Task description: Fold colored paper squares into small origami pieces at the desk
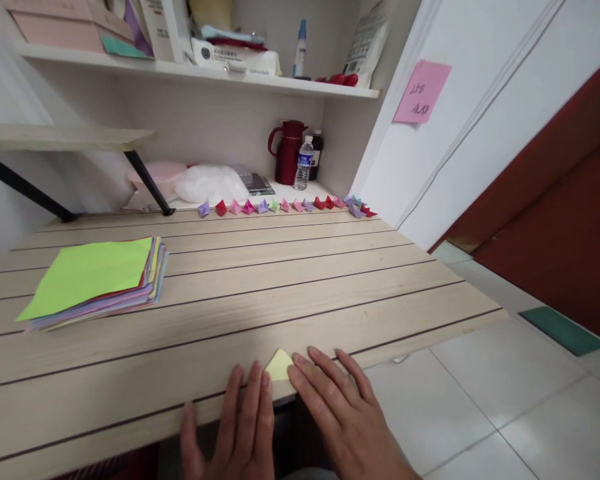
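Observation:
A small piece of folded pale yellow paper (279, 367) lies flat near the front edge of the wooden table (260, 293), its upper corner pointing away from me. My left hand (240, 427) rests at the paper's left side with the fingers stretched out, the index fingertip touching its edge. On the other side, my right hand (337, 407) lies with fingers extended, and its fingertips press on the paper's right edge. Both hands are open, and neither grips the paper. The thumb of my right hand is hidden.
A stack of coloured paper (93, 277) sits at the left. Along the table's back edge runs a row of small folded paper shapes (247, 207). Behind them stand a red jug (289, 153) and a water bottle (304, 163). A small raised shelf (65, 138) overhangs the back left.

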### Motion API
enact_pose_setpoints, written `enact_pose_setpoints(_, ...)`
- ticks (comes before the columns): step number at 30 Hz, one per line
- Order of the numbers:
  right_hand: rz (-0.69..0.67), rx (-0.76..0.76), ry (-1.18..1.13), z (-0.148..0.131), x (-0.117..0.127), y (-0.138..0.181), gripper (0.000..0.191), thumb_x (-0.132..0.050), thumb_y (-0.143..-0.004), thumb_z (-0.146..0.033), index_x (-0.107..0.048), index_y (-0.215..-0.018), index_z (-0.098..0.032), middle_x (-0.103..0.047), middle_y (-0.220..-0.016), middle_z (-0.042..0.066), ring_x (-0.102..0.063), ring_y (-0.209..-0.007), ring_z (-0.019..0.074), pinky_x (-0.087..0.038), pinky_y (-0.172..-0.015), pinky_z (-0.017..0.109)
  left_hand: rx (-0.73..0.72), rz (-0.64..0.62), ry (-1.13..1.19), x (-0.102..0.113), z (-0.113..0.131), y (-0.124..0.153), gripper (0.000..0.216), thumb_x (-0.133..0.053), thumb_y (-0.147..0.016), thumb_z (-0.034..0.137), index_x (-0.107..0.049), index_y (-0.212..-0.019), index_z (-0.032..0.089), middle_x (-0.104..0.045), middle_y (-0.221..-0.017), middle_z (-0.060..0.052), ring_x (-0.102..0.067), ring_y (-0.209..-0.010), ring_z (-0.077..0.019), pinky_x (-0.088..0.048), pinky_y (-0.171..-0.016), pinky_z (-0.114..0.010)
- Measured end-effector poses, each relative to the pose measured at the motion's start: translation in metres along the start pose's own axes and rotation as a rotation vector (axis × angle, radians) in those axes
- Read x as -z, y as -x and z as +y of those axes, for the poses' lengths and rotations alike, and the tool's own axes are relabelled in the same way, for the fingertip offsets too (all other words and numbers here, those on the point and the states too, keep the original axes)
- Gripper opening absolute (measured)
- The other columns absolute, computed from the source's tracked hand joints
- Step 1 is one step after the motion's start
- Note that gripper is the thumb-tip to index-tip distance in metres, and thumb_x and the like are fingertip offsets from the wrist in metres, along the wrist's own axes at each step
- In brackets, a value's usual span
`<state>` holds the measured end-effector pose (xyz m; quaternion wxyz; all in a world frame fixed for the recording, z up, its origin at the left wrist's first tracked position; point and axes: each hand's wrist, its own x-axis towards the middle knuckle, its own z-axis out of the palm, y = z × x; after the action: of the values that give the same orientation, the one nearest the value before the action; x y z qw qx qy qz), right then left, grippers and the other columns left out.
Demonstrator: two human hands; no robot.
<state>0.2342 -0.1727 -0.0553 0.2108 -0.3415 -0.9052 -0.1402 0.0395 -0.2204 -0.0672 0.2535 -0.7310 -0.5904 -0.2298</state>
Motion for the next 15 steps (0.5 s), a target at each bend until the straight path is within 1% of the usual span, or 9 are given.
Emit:
enact_pose_setpoints(3, 0.035, -0.005, 0.000, -0.001, -0.006, 0.002, 0.056, -0.033, -0.094, -0.005, -0.043, -0.148, -0.018, -0.043, -0.154, -0.001, -0.029, -0.145, 0.0235, -0.004, -0.122, 0.048, 0.007, 0.033, -0.023, -0.005, 0.000, 0.001, 0.056, -0.042, -0.085, 0.006, -0.050, -0.138, 0.019, -0.063, -0.135, -0.007, -0.064, -0.116, -0.0250, -0.004, -0.120, -0.063)
enact_pose_setpoints(7, 0.099, -0.027, 0.015, -0.006, -0.011, 0.001, 0.053, -0.032, -0.095, -0.007, -0.047, -0.144, -0.018, -0.047, -0.152, 0.000, -0.029, -0.145, 0.0243, -0.002, -0.122, 0.050, 0.009, 0.078, -0.087, -0.010, 0.003, 0.003, 0.053, -0.044, -0.085, 0.005, -0.054, -0.135, 0.019, -0.064, -0.134, -0.007, -0.063, -0.116, -0.0245, -0.008, -0.120, -0.064)
enact_pose_setpoints(11, 0.174, -0.055, 0.005, -0.010, -0.016, 0.000, 0.048, -0.032, -0.097, -0.006, -0.054, -0.138, -0.018, -0.053, -0.147, 0.000, -0.034, -0.142, 0.0241, -0.006, -0.122, 0.050, -0.008, 0.124, -0.140, -0.013, 0.002, 0.004, 0.048, -0.045, -0.084, 0.005, -0.059, -0.129, 0.018, -0.065, -0.132, -0.006, -0.064, -0.114, -0.0238, -0.011, -0.120, -0.064)
enact_pose_setpoints(15, 0.234, -0.100, -0.027, -0.012, -0.025, 0.001, 0.043, -0.037, -0.099, -0.009, -0.057, -0.135, -0.021, -0.059, -0.141, 0.000, -0.040, -0.139, 0.0226, -0.013, -0.120, 0.048, -0.022, 0.116, -0.143, -0.013, 0.000, 0.005, 0.048, -0.045, -0.084, 0.004, -0.060, -0.127, 0.018, -0.066, -0.130, -0.006, -0.064, -0.114, -0.0233, -0.010, -0.120, -0.063)
